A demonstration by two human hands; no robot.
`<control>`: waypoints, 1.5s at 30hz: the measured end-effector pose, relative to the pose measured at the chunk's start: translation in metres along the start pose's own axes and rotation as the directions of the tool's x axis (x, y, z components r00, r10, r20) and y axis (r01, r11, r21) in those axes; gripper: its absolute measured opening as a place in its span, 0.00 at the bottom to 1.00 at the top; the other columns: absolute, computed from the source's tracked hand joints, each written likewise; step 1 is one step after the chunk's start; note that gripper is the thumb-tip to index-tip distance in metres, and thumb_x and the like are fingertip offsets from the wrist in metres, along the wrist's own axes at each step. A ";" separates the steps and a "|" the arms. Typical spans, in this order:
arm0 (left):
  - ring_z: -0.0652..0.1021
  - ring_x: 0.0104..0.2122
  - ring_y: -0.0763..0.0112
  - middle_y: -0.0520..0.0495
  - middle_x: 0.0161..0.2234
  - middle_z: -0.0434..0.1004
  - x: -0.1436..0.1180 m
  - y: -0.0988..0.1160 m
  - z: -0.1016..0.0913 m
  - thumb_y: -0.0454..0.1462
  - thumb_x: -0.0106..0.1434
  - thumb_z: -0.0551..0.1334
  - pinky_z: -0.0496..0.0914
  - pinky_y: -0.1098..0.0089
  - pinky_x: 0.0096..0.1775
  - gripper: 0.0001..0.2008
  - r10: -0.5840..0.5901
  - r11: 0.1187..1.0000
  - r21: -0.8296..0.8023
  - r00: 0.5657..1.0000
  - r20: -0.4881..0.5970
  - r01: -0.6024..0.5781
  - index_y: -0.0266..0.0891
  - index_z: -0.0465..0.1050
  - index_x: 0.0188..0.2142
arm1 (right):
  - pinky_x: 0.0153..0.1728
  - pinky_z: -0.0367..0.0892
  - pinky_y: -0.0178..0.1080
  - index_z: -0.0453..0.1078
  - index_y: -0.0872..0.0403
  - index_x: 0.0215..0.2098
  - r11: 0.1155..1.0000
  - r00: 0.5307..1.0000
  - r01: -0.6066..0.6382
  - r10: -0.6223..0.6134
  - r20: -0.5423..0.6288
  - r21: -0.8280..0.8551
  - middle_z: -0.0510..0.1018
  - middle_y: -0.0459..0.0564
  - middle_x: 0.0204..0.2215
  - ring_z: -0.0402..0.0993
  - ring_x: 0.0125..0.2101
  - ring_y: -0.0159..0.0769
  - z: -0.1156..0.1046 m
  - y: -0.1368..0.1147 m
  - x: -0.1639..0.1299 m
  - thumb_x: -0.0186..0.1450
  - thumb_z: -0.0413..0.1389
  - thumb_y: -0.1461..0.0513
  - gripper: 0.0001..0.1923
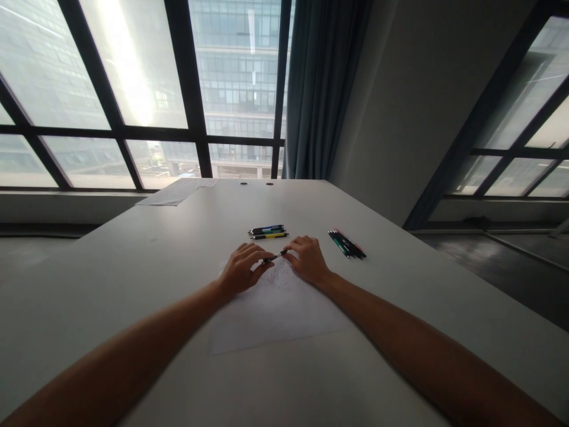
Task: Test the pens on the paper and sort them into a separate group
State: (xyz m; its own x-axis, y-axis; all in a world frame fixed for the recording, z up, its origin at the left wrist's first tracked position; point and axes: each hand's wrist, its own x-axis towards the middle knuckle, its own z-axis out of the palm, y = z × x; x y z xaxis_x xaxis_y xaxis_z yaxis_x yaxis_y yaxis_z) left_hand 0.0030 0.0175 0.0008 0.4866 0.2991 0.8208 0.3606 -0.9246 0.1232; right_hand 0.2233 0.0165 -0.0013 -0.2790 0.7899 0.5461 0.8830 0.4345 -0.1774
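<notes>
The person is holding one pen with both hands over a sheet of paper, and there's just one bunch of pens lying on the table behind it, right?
Not quite. The head view shows two bunches: one behind the paper, another off to the right. The rest holds: left hand and right hand share one pen.
</notes>
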 end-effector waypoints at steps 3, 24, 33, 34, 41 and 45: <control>0.75 0.33 0.69 0.46 0.33 0.78 0.000 0.003 -0.001 0.41 0.67 0.59 0.67 0.66 0.38 0.09 0.064 0.998 0.010 0.993 0.103 -0.066 0.40 0.74 0.41 | 0.46 0.53 0.44 0.75 0.52 0.40 1.000 1.000 -0.008 0.008 0.007 -0.008 0.77 0.51 0.39 0.67 0.44 0.42 -0.001 0.000 0.000 0.66 0.58 0.61 0.05; 0.74 0.30 0.69 0.46 0.30 0.77 -0.003 0.000 -0.006 0.39 0.66 0.58 0.67 0.66 0.36 0.06 0.055 0.997 0.037 0.984 0.171 -0.062 0.39 0.71 0.37 | 0.46 0.55 0.45 0.73 0.53 0.40 0.997 0.995 -0.078 0.079 -0.067 0.011 0.76 0.52 0.39 0.68 0.43 0.42 0.002 0.003 0.000 0.67 0.57 0.59 0.06; 0.73 0.30 0.69 0.46 0.30 0.76 -0.003 0.001 -0.005 0.38 0.65 0.58 0.66 0.67 0.35 0.06 0.072 0.995 0.057 0.983 0.166 -0.082 0.38 0.70 0.37 | 0.46 0.57 0.44 0.71 0.52 0.41 0.996 0.987 -0.082 0.086 -0.135 0.031 0.76 0.51 0.40 0.69 0.44 0.43 0.002 0.004 -0.001 0.67 0.57 0.61 0.05; 0.73 0.30 0.69 0.46 0.30 0.76 -0.003 0.001 -0.006 0.37 0.65 0.58 0.67 0.67 0.35 0.05 0.076 0.995 0.058 0.983 0.168 -0.086 0.38 0.70 0.37 | 0.46 0.57 0.45 0.71 0.52 0.41 0.996 0.987 -0.078 0.082 -0.141 0.035 0.76 0.51 0.40 0.69 0.43 0.43 0.002 0.005 -0.001 0.66 0.57 0.61 0.05; 0.74 0.30 0.69 0.46 0.31 0.76 -0.002 0.001 -0.006 0.38 0.66 0.57 0.67 0.66 0.35 0.06 0.075 0.994 0.061 0.981 0.181 -0.087 0.38 0.71 0.38 | 0.45 0.57 0.45 0.71 0.52 0.40 0.996 0.984 -0.078 0.085 -0.156 0.051 0.76 0.50 0.40 0.69 0.43 0.43 0.003 0.007 -0.001 0.66 0.58 0.61 0.05; 0.73 0.30 0.69 0.46 0.31 0.77 -0.002 0.001 -0.005 0.38 0.66 0.57 0.67 0.67 0.35 0.06 0.076 0.995 0.057 0.980 0.182 -0.088 0.38 0.71 0.38 | 0.45 0.57 0.45 0.71 0.52 0.40 0.995 0.983 -0.079 0.087 -0.162 0.053 0.76 0.50 0.40 0.69 0.43 0.43 0.003 0.008 -0.001 0.66 0.57 0.60 0.05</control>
State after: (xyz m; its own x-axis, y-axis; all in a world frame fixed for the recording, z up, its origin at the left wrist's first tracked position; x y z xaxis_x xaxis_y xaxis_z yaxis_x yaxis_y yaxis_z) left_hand -0.0017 0.0146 0.0025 0.6491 0.2660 0.7126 0.3612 -0.9323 0.0189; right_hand 0.2296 0.0203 -0.0060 -0.1364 0.7444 0.6537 0.8811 0.3929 -0.2635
